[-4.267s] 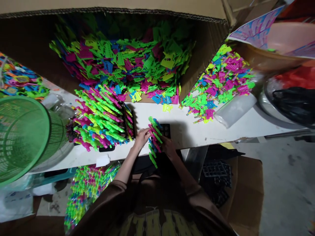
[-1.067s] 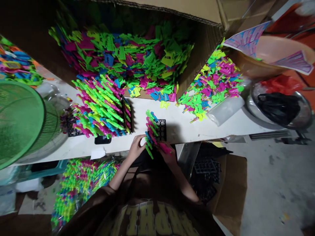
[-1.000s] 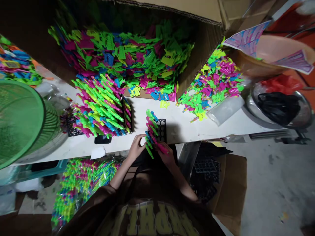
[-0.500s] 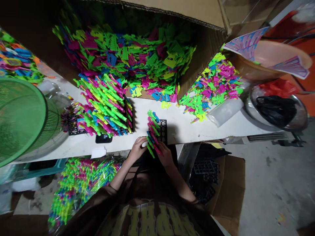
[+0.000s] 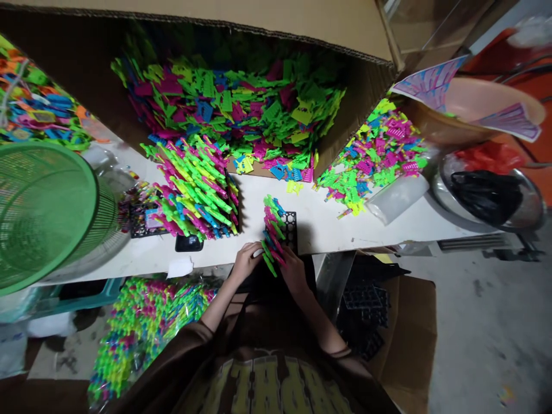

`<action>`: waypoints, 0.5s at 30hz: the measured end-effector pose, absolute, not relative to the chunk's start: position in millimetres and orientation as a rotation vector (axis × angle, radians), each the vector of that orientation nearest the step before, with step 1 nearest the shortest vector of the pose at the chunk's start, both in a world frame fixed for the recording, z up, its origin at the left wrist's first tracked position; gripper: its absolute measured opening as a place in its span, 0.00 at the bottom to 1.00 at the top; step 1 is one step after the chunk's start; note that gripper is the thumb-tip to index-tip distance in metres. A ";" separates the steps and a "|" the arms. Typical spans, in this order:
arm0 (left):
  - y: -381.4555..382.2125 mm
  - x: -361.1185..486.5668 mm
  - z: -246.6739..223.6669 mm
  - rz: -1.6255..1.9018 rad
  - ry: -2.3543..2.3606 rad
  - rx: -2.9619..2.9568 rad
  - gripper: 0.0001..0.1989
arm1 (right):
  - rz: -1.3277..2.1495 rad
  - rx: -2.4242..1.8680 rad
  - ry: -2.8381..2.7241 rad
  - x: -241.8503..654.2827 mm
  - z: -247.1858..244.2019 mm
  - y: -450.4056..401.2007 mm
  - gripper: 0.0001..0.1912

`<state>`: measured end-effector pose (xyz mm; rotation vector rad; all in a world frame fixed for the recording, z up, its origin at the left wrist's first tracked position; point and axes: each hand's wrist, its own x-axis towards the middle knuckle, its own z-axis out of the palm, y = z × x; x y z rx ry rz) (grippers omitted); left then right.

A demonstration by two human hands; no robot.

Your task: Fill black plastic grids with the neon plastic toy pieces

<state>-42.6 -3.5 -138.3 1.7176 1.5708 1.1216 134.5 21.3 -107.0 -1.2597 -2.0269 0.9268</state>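
Observation:
A black rack with round holes lies at the table's front edge, its left part filled with green, pink and blue plastic pieces. My left hand is at the left of the lowest pieces, its fingers curled together; what they pinch is too small to make out. On the other side, my right hand has its fingers closed around the lower end of the pieces and the rack. To the left stands a fuller rack, densely packed with similar slanting pieces.
Behind the racks is a large cardboard box of loose colourful pieces. A loose pile and a clear cylinder lie right. A green basket stands left; a metal bowl is far right.
The view has shifted slightly, so the scene sits a little further right. Both hands stay beside the pieces in the small rack, with only slight finger movement.

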 end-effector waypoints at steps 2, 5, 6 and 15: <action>-3.3 -42.7 -138.9 1.121 1.568 1.716 0.11 | 0.938 -1.284 -2.017 132.8 -108.4 21.5 0.18; -2.8 -42.6 -140.4 1.118 1.567 1.709 0.10 | 0.946 -1.347 -1.996 130.6 -111.8 22.1 0.17; -2.6 -42.5 -140.8 1.115 1.568 1.706 0.10 | 0.950 -1.365 -1.986 130.3 -113.1 22.6 0.17; -2.7 -41.2 -138.3 1.090 1.576 1.698 0.11 | 1.087 -1.227 -1.949 139.2 -126.6 33.9 0.16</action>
